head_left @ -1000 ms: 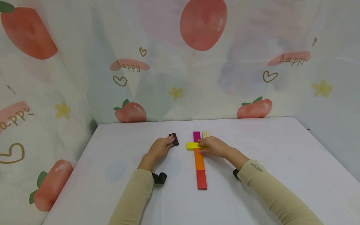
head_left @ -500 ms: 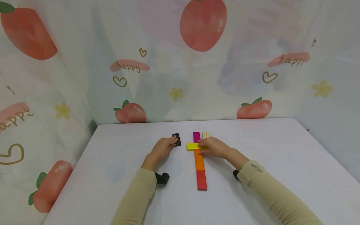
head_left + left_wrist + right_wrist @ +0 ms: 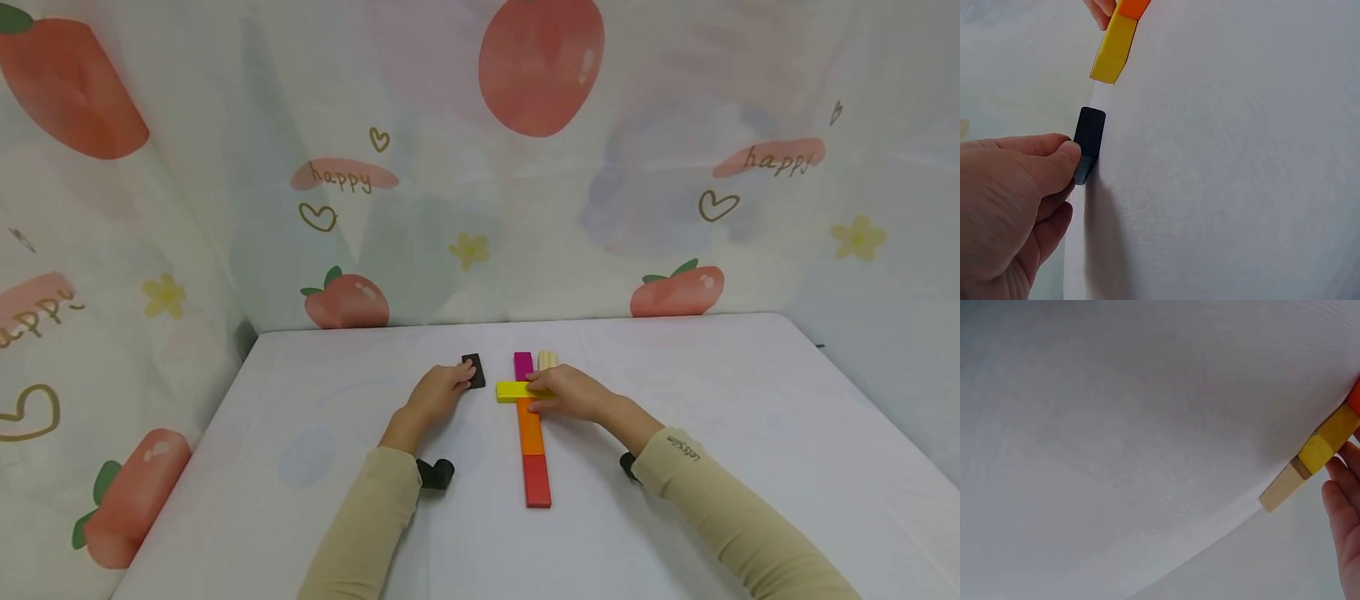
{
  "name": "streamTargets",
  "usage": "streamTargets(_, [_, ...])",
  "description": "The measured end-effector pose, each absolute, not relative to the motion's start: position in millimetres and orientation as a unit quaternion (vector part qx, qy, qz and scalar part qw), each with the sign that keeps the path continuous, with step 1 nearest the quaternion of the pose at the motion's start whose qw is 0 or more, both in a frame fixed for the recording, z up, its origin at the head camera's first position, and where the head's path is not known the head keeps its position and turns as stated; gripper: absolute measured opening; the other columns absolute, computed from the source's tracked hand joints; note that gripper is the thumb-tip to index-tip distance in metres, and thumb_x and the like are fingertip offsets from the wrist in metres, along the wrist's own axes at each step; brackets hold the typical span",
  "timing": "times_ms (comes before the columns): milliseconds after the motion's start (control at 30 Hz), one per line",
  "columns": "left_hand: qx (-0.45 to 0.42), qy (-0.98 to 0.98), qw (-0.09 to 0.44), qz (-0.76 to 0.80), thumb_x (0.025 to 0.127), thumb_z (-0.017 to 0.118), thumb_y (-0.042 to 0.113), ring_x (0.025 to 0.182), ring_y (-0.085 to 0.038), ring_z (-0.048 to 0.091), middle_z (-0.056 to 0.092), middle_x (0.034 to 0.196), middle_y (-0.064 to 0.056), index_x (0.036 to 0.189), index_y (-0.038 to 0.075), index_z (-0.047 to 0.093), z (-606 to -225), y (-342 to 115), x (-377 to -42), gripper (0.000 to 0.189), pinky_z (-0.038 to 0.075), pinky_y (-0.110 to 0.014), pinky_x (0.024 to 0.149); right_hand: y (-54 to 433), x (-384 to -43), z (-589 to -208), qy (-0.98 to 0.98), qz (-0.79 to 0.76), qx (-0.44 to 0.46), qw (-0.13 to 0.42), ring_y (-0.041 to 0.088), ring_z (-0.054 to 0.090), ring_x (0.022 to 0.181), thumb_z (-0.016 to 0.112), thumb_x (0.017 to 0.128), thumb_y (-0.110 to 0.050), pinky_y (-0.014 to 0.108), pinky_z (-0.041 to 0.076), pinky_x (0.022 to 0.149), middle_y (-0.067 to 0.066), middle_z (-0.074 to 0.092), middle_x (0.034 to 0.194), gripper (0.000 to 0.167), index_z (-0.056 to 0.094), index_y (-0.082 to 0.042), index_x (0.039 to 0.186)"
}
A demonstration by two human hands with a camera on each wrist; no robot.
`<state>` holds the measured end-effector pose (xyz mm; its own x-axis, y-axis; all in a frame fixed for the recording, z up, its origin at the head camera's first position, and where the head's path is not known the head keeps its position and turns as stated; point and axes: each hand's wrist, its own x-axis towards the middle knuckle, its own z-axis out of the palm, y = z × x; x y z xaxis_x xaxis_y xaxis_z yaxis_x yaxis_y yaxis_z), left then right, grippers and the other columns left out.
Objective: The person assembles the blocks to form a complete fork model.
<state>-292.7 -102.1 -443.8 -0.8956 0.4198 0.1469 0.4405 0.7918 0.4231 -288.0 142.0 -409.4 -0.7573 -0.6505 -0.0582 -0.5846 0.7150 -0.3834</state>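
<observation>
Between thumb and fingers, my left hand (image 3: 437,390) pinches a flat black block (image 3: 474,371) close over the table. In the left wrist view the block (image 3: 1090,132) stands out past the thumb tip, apart from the yellow block (image 3: 1110,56). My right hand (image 3: 573,392) is on the right part of the yellow block (image 3: 512,392), fingers at its far side and thumb at its near side, hiding that end. The yellow block lies crosswise in a line of blocks: magenta (image 3: 523,365) beyond, orange (image 3: 530,427) and red (image 3: 537,481) on the near side.
A pale wooden ribbed piece (image 3: 548,359) lies right of the magenta block, partly behind my right hand. Everything sits on a white-covered table (image 3: 337,500). A printed fabric wall (image 3: 480,200) rises at the table's far edge.
My left hand has shifted a little to the right with the black block, nearer the line of blocks. The right hand and the laid blocks have stayed put.
</observation>
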Motion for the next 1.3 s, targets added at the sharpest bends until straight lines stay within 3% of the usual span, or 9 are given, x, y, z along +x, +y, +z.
streamTargets(233, [-0.241, -0.945, 0.033, -0.218, 0.092, 0.055, 0.011, 0.117, -0.025, 0.050, 0.051, 0.129, -0.009, 0.124, 0.003, 0.056, -442, -100, -295, 0.033, 0.038, -0.036, 0.098, 142, -288, -409, 0.923, -0.170, -0.333, 0.095, 0.027, 0.051, 0.116, 0.069, 0.082, -0.024, 0.040, 0.042, 0.094, 0.014, 0.059, 0.119, 0.040, 0.065, 0.000, 0.114])
streamTargets(1300, [-0.205, -0.955, -0.011, -0.212, 0.093, 0.054, 0.013, 0.119, -0.022, 0.048, 0.049, 0.132, -0.006, 0.128, 0.008, 0.052, -439, -84, -305, 0.035, 0.036, -0.033, 0.100, 141, -286, -407, 0.920, -0.179, -0.336, 0.097, 0.027, 0.051, 0.116, 0.069, 0.083, -0.023, 0.041, 0.041, 0.094, 0.013, 0.059, 0.120, 0.040, 0.064, 0.000, 0.115])
